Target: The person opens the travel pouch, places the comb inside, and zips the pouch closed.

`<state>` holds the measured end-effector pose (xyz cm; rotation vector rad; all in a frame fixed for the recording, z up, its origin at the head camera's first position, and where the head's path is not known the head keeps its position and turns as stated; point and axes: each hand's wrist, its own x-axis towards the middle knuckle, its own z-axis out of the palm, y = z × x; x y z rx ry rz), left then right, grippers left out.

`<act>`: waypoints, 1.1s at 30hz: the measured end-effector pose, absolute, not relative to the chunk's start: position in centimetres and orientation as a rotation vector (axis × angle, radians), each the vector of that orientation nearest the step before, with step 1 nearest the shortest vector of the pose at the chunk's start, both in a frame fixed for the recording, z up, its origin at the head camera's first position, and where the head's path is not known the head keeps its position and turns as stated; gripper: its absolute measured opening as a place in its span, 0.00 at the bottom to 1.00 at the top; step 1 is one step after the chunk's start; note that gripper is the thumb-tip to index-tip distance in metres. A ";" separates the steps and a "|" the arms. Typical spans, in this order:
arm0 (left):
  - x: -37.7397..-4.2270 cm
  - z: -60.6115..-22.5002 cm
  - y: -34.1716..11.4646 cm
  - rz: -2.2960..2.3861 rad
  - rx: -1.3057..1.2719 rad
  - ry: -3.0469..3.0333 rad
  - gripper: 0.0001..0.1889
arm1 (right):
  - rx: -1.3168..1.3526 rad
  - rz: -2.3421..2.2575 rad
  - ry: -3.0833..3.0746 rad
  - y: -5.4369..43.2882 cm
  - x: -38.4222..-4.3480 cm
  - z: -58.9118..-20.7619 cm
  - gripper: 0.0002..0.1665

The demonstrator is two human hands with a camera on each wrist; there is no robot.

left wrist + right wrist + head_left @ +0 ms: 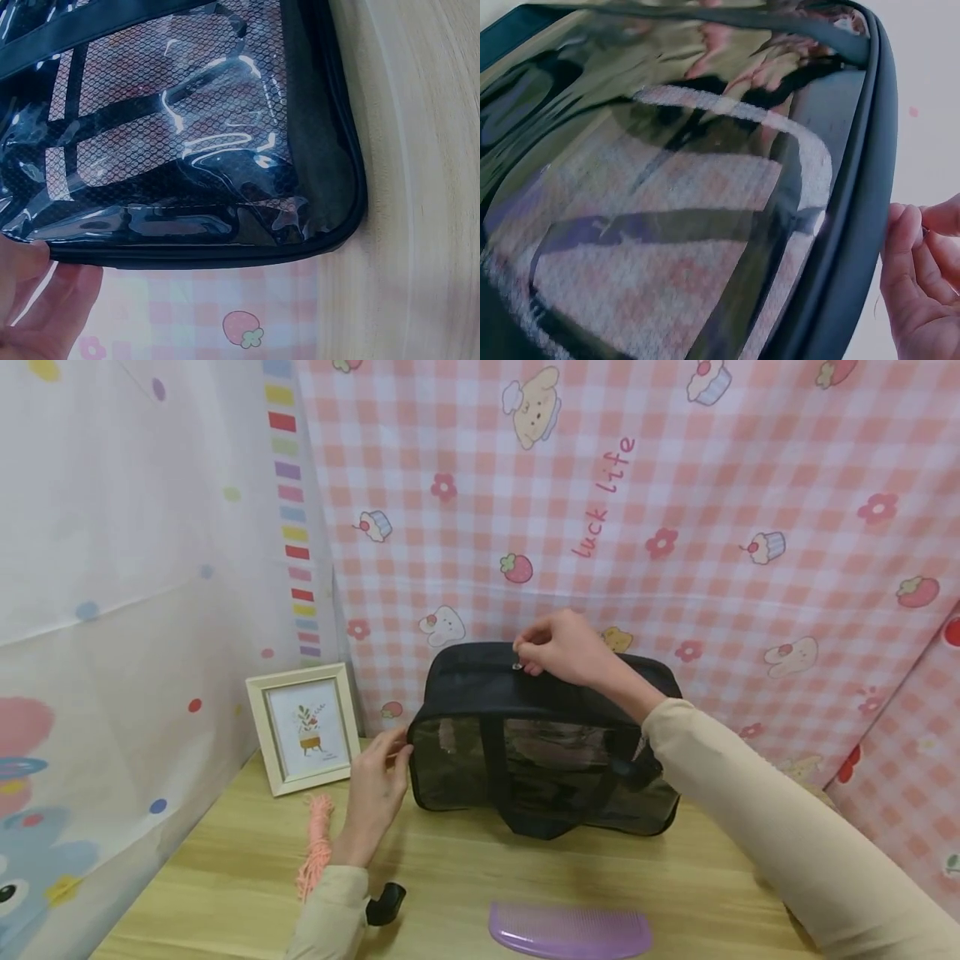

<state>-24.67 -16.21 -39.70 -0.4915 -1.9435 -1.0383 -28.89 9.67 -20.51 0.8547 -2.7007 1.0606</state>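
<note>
A black bag [465,697] with clear front panels and a black strap handle stands upright on the table. At its left edge my left hand [377,785] pinches the black piping. In the left wrist view, the thumb and fingers [79,296] grip that edge from both sides. Above the bag top, my right hand [572,647] pinches a small metal zipper pull [517,667]. The right wrist view shows fingertips [906,225] pressed together just beyond the bag's top edge, with the pull mostly covered. A mesh pattern shows through the clear panel [202,112].
Left of the bag stands a cream picture frame [260,727]. A bundle of orange cord [318,831] lies beside the left forearm. Near the front of the wooden table [450,868] is a purple comb [573,935]. A pink checked cloth [450,543] hangs behind the bag.
</note>
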 end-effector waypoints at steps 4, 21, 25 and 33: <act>-24.7 -39.6 -16.2 -1.033 -0.494 -1.939 0.13 | 0.868 1.066 -2.709 8.1 -29.1 -20.6 0.12; -24.7 -39.6 -16.2 -1.054 -0.499 -1.947 0.12 | 0.954 1.201 -2.744 6.9 -27.8 -21.2 0.12; -24.7 -39.6 -16.1 -1.063 -0.500 -1.947 0.12 | 0.942 1.296 -2.720 8.8 -26.3 -21.3 0.13; -24.7 -39.4 -16.5 -1.048 -0.503 -1.957 0.12 | 1.008 1.239 -2.703 13.3 -22.6 -23.7 0.11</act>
